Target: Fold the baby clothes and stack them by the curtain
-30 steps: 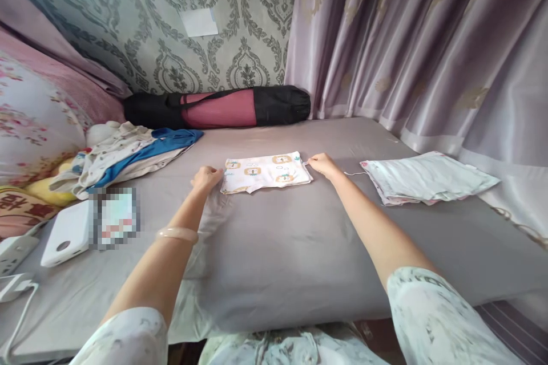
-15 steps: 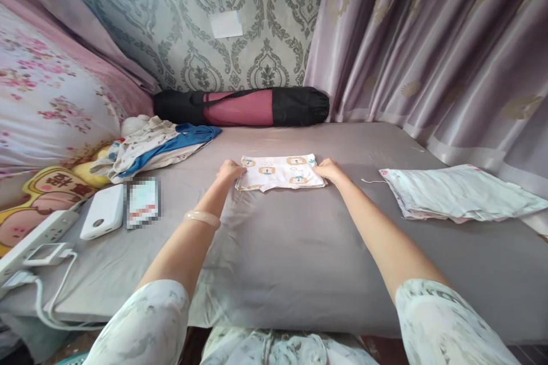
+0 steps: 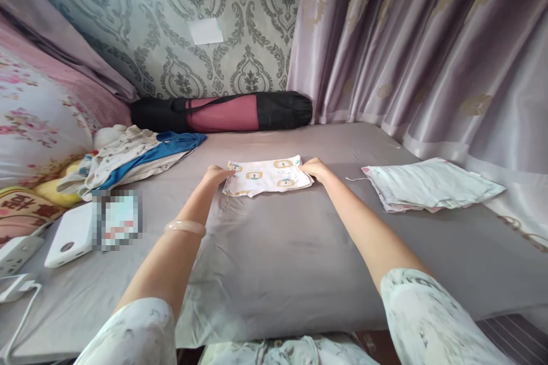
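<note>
A small pair of white shorts (image 3: 268, 175), printed with orange and green cartoon figures, lies folded on the grey bed sheet (image 3: 282, 256) in front of me. My left hand (image 3: 217, 175) pinches its left edge, thumb on top. At the opposite edge, my right hand (image 3: 314, 169) grips the cloth the same way. The fingers beneath the fabric are hidden on both sides. The shorts look flat and stretched between the two hands. A pale bangle (image 3: 185, 228) circles my left wrist.
A folded pile of pale cloth (image 3: 432, 184) sits at the right. Crumpled clothes (image 3: 137, 154) lie at the left, above a white power bank (image 3: 72, 234), a blurred-out item (image 3: 120, 219) and a power strip (image 3: 19, 255). A black and pink rolled bag (image 3: 222, 112) lies along the wall.
The view has turned slightly to the right, so everything appears shifted left. Both hands keep hold of the shorts, which look slightly tilted now.
</note>
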### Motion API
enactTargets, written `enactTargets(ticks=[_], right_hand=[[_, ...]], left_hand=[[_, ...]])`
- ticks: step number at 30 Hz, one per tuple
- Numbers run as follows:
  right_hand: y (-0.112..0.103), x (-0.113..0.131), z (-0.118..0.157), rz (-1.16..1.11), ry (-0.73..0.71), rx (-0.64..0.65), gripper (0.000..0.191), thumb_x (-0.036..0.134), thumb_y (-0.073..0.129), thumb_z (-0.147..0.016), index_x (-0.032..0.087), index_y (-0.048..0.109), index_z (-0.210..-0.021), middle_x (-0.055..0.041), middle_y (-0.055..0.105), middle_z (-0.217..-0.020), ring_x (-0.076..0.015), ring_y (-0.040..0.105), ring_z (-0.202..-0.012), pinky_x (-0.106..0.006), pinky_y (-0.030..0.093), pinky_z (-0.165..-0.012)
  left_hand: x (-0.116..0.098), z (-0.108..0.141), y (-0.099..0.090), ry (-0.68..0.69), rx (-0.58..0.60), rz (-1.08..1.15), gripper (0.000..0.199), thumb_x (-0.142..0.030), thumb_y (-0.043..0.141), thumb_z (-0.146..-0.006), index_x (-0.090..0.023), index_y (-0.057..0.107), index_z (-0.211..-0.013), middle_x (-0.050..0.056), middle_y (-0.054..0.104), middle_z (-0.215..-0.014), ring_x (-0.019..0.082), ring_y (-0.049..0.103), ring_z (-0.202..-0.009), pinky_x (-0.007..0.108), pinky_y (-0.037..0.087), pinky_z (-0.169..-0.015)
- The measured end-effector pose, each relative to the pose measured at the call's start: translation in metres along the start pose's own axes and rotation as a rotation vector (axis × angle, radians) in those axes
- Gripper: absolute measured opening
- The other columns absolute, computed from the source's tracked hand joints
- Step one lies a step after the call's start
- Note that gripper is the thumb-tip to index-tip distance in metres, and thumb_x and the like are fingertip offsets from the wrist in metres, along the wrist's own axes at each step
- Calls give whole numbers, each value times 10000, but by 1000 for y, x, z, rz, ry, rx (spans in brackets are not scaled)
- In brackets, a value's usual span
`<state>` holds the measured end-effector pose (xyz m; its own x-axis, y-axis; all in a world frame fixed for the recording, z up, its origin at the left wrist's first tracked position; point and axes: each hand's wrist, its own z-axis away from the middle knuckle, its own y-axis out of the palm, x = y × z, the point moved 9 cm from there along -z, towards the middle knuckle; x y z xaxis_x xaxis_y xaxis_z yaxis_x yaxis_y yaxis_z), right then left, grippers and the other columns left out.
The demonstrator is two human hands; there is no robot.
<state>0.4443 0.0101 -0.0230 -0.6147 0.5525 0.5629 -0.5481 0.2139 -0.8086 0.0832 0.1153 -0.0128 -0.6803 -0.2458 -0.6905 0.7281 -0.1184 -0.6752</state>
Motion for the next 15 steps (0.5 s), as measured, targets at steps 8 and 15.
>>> enactTargets(ticks=[8, 15], right_hand=[[4, 7, 8, 49, -36, -2, 219, 335, 730, -676, 180, 742, -830, -110, 749, -923, -239, 696, -907, -244, 487, -687], [-6, 3, 13, -29, 12, -18, 224, 285, 691, -670, 172, 711, -863, -114, 739, -920, -239, 695, -896, -246, 494, -680]], left_hand=[[-6, 0, 0, 49, -3, -39, 260, -344, 794, -533, -182, 591, -523, 18, 562, -526, 175, 545, -592, 263, 367, -529], [-17, 14, -11, 83, -20, -31, 231, -375, 768, -586, -190, 633, -553, -24, 471, -433, 141, 447, -496, 245, 311, -468]])
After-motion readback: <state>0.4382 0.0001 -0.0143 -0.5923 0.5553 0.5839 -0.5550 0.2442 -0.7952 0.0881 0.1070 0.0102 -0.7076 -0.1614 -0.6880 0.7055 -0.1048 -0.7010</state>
